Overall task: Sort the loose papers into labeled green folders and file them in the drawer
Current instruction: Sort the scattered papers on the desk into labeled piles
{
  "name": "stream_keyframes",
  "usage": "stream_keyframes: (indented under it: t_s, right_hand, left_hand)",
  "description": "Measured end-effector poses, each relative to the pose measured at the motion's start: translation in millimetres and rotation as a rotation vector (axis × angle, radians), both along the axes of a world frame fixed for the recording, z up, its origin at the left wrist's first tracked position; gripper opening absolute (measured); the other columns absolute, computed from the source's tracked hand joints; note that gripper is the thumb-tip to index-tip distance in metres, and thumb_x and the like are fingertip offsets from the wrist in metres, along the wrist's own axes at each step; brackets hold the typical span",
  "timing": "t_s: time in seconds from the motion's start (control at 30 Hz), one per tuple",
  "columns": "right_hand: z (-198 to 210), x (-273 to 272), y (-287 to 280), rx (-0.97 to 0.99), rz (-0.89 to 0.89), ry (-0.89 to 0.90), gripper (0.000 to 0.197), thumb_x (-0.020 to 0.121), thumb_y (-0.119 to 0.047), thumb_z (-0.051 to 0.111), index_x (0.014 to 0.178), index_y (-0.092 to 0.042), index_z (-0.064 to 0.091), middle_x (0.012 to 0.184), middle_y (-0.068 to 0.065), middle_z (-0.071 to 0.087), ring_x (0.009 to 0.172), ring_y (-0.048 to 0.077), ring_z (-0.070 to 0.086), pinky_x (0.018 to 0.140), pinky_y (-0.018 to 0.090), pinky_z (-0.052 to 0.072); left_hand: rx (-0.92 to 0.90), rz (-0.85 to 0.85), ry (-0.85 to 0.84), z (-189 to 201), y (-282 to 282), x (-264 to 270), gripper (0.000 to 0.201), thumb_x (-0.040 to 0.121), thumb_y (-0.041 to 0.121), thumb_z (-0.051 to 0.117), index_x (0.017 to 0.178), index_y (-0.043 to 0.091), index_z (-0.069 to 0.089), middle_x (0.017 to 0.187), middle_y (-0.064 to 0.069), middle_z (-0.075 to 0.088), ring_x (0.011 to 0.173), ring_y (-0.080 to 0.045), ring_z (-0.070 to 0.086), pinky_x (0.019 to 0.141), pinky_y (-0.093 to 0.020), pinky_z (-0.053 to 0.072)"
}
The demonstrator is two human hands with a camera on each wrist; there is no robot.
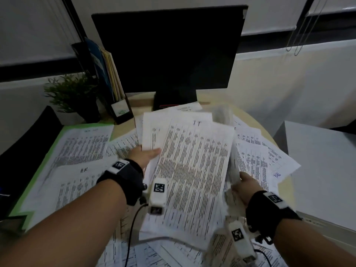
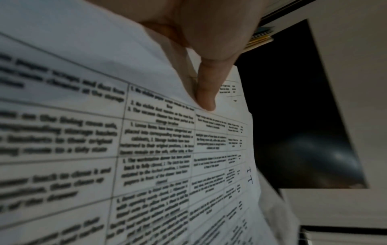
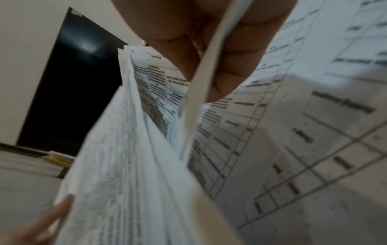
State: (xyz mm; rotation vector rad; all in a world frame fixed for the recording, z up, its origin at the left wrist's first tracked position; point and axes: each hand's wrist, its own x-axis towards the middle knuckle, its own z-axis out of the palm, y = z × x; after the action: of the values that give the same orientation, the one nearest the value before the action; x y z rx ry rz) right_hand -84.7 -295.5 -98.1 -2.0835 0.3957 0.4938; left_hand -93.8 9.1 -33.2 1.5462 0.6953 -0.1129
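I hold a sheaf of printed papers (image 1: 188, 170) lifted above the desk between both hands. My left hand (image 1: 146, 157) grips its left edge, thumb on top; the left wrist view shows the thumb (image 2: 206, 89) pressing a table-printed sheet (image 2: 104, 149). My right hand (image 1: 244, 187) grips the stack's right edge, and in the right wrist view its fingers (image 3: 220, 69) curl round several sheets (image 3: 130, 165). An open green folder (image 1: 55, 149) with papers in it lies on the desk at the left. More loose papers (image 1: 260, 151) are strewn under and beside the held stack.
A dark monitor (image 1: 169, 51) stands at the back of the round desk (image 1: 140, 99). A file holder (image 1: 115, 93) with folders and a small plant (image 1: 71, 91) stand at the back left. A white cabinet (image 1: 323, 166) is at the right.
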Motion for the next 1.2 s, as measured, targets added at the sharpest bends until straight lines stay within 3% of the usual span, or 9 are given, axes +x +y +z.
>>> stream_keyframes:
  t_s: [0.13,0.3,0.37,0.47,0.6,0.67,0.8,1.07,1.2]
  right_hand:
    - [1,-5,13,0.24,0.001,0.046,0.037,0.088,0.014,0.044,0.088,-0.019,0.061,0.083,0.011,0.067,0.076,0.03,0.064,0.074,0.044,0.055]
    - [3,-8,25,0.452,-0.055,0.147,0.038,0.09,0.012,0.035,0.103,-0.011,0.063,0.084,0.016,0.069,0.067,0.028,0.065,0.062,0.037,0.051]
    - [7,-9,27,0.545,-0.141,0.242,0.023,0.097,-0.014,0.042,0.099,-0.006,0.064,0.074,0.013,0.069,0.062,0.024,0.066,0.057,0.032,0.051]
    - [11,-6,32,0.529,-0.131,0.359,0.05,0.09,-0.06,0.047,0.107,-0.016,0.064,0.101,0.009,0.068,0.091,0.031,0.066,0.07,0.039,0.055]
    - [8,-1,40,0.034,0.021,0.08,0.013,0.094,-0.023,0.055,0.085,-0.013,0.053,0.081,0.004,0.059,0.07,0.022,0.06,0.059,0.027,0.048]
    - [7,1,37,-0.101,0.039,0.037,0.015,0.093,-0.015,0.053,0.079,-0.012,0.05,0.085,0.008,0.058,0.077,0.024,0.058,0.067,0.027,0.046]
    - [5,6,21,-0.266,0.071,0.101,0.008,0.092,-0.015,0.053,0.095,-0.007,0.051,0.099,0.013,0.056,0.088,0.027,0.055,0.074,0.026,0.041]
    - [15,3,27,-0.173,0.098,0.01,0.012,0.09,-0.003,0.048,0.098,-0.012,0.052,0.093,0.013,0.063,0.083,0.028,0.06,0.078,0.037,0.051]
    - [17,-1,36,0.072,0.061,0.01,0.03,0.086,0.007,0.049,0.104,-0.017,0.055,0.084,0.006,0.062,0.077,0.027,0.061,0.073,0.038,0.053]
  left_hand:
    - [0.086,0.043,0.13,-31,11,-9,0.04,0.078,0.024,0.077,0.114,0.014,0.063,0.109,-0.003,0.065,0.106,-0.025,0.059,0.102,-0.045,0.043]
    - [0.019,-0.071,0.168,-54,19,-16,0.057,0.056,0.037,0.09,0.105,0.02,0.068,0.11,-0.006,0.07,0.104,-0.03,0.064,0.098,-0.054,0.045]
    - [0.027,-0.055,0.14,-52,15,-18,0.043,0.066,0.025,0.086,0.105,0.02,0.067,0.109,-0.006,0.07,0.103,-0.028,0.064,0.098,-0.051,0.046]
    - [0.104,-0.075,0.11,-53,8,-19,0.042,0.076,0.017,0.079,0.115,0.012,0.065,0.111,-0.003,0.069,0.103,-0.025,0.064,0.098,-0.046,0.048]
    - [0.149,-0.094,0.068,-55,0,-20,0.039,0.081,0.022,0.075,0.116,0.012,0.064,0.11,-0.002,0.068,0.103,-0.023,0.063,0.096,-0.039,0.048]
    - [0.194,-0.058,0.048,-55,3,-18,0.038,0.083,0.026,0.073,0.117,0.012,0.064,0.111,-0.004,0.067,0.101,-0.023,0.062,0.094,-0.036,0.048]
    - [0.268,-0.03,0.079,-48,18,-17,0.042,0.086,0.03,0.069,0.122,0.01,0.059,0.12,-0.008,0.063,0.108,-0.027,0.059,0.094,-0.034,0.044]
    - [0.298,-0.194,0.139,-56,22,-28,0.044,0.085,0.028,0.07,0.124,0.012,0.058,0.126,-0.009,0.062,0.113,-0.028,0.058,0.102,-0.041,0.044]
    - [0.308,-0.151,0.204,-57,18,-28,0.076,0.076,0.058,0.068,0.134,0.011,0.052,0.133,-0.01,0.057,0.12,-0.029,0.053,0.103,-0.039,0.04]
